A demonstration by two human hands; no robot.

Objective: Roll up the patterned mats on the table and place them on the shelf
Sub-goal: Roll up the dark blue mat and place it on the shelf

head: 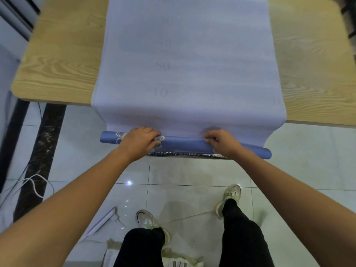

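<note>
Mat (185,64) lies flat on wooden worktop (57,64), pale lavender side up, running from top centre of frame down to the near edge; faint numerals show down its middle. Near end hangs over the worktop edge and is wound into a roll (183,145), blue outside with a gold swirl print, lying across mid-frame just below the edge and above the floor (192,170). Left grip (139,142) is on the roll's left part, fingers curled over the top, gripping it. Right grip (221,144) is on the right part, fingers also curled over, pinching the roll where it meets the flat sheet. Both roll ends stick out past the grips, left end at mid-left, right end at mid-right and slightly lower, so the roll sits a little tilted. A dark silvery strip (185,154) shows just under the roll between the grips; cannot tell what it is. Both forearms reach in from the lower corners. Lower centre: black trouser legs, left shoe (146,220) and right shoe (231,195) on glossy white tiles. White cable (34,184) loops at lower left beside a dark marble floor band (44,151). Flat pale sheet (104,220) and crumpled packaging (179,263) lie on the floor at bottom centre-left.
</note>
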